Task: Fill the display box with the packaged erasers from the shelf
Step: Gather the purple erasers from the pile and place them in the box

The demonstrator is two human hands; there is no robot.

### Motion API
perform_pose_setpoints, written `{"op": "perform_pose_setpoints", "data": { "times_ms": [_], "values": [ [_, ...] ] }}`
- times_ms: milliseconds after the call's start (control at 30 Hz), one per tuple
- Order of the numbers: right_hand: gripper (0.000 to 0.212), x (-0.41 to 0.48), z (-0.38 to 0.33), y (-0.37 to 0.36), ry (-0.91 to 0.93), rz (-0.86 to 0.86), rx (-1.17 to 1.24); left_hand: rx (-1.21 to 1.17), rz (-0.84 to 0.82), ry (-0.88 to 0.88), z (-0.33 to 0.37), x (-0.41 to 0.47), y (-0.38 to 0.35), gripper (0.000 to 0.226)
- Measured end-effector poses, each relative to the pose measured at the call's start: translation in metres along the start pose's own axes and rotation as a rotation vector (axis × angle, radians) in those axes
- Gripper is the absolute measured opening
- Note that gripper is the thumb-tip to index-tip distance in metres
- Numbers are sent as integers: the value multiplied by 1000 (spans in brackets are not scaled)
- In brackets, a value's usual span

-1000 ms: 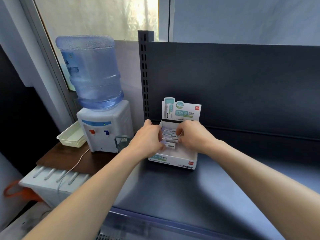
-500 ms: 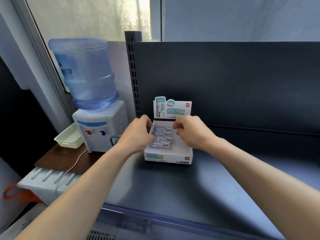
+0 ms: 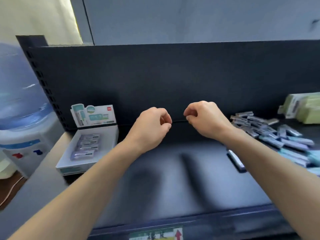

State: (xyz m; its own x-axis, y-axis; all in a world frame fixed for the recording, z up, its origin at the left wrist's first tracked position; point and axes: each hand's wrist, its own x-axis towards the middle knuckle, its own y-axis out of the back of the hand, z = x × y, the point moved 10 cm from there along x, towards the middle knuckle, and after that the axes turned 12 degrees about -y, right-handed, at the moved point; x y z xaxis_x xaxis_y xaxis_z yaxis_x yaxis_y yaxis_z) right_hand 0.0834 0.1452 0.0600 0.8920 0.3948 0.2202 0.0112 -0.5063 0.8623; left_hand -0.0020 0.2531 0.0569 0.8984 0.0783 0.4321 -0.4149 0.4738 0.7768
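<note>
While the white cardboard display box [image 3: 110, 144] sits at the left end of the dark metal shelf [image 3: 173, 179] holding one column of purple wrapped packs [image 3: 85, 146], the loose pile of blue and purple packs [image 3: 284, 139] lies far right. Left hand [image 3: 150, 125] and right hand [image 3: 206, 120] hover between, fingers curled, empty. Box mostly unfilled, I'd judge.

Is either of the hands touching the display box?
No: the left hand and right hand hang over the dark shelf, apart from the display box at the left.

Left hand [image 3: 151, 126], right hand [image 3: 205, 118] bare; forearms [image 3: 97, 179] bare too.
</note>
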Motion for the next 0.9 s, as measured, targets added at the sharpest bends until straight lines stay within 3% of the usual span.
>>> {"op": "perform_pose_setpoints", "data": {
  "times_ms": [367,633,900],
  "values": [
    [20,-3,190,82,-332,57,-89,-109,-278,-150,106,61,-136,10],
    [14,-4,250,88,-389,-43,-120,-98,-352,-163,140,82,-184,9],
    [3,0,260,68,-326,-203,-129,-11,-369,-97,139,91,-193,9]
  ]
}}
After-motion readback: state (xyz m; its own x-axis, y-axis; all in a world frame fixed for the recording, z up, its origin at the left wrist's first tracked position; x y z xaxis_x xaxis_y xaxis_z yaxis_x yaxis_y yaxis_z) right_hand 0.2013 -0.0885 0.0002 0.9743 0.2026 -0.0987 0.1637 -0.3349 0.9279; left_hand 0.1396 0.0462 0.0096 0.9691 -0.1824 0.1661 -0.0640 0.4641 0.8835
